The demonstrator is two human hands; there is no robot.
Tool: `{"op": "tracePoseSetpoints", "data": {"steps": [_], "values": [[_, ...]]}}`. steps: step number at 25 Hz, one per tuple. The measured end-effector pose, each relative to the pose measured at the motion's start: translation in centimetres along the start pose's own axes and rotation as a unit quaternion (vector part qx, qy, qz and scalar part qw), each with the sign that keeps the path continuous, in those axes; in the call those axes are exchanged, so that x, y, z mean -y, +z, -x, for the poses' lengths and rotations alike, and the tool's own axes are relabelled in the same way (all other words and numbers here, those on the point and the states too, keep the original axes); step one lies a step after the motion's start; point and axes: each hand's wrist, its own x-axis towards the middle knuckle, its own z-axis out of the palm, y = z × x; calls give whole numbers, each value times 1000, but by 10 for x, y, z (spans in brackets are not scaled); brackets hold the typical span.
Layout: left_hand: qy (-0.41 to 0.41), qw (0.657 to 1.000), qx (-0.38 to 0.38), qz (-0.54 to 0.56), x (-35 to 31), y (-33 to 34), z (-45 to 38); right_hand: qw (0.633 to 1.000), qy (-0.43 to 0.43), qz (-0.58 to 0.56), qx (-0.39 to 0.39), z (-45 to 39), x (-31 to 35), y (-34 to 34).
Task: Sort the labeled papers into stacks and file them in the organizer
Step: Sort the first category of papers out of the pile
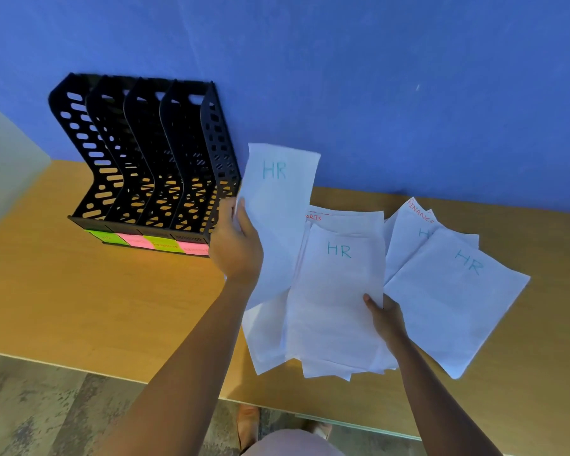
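Both forearms are showing bare from the bottom edge up to the wrists; no sleeve, watch, band or ring is showing on either. The left hand [236, 245] is showing its back, with a short, unpainted nail on the thumb beside the fingers [226, 209]. The right hand [387, 319] is also bare, its thumbnail short and plain. Well below the fingers, at the bottom edge, the person is wearing a pale pinkish garment [293, 444], and the toe of a tan-brown shoe [248, 422] is peeking out just above it.
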Motion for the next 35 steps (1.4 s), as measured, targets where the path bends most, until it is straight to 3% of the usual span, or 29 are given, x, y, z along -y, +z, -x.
{"op": "tracePoseSetpoints", "data": {"steps": [4, 7, 11, 15, 18, 22, 25, 30, 35], "values": [[-29, 996, -66, 60, -20, 0, -28, 1000, -7, 7, 2, 0, -1, 0], [-47, 993, -70, 84, -18, 5, -28, 1000, -6, 11, 3, -1, -1, -1], [-70, 996, 53, 28, 3, 25, 13, 1000, 3, 17, 4, -2, 0, -1], [-124, 972, 189, -55, 36, 42, 59, 998, 59, -30, 17, -3, 5, -2], [-144, 951, 272, -28, 54, 50, 80, 993, 47, -107, -16, -2, 10, -2], [-169, 918, 359, 2, 61, 57, 96, 999, 18, -33, 28, 4, 8, -3], [-202, 899, 390, 5, 65, 59, 98, 1000, -9, 10, 4, 6, 6, -1], [-283, 892, 351, 30, 66, 54, 85, 999, 2, -48, -16, 11, 7, -6], [-348, 803, 459, 151, 64, 53, 83, 994, -6, -106, -18, 13, 14, -3]]}}
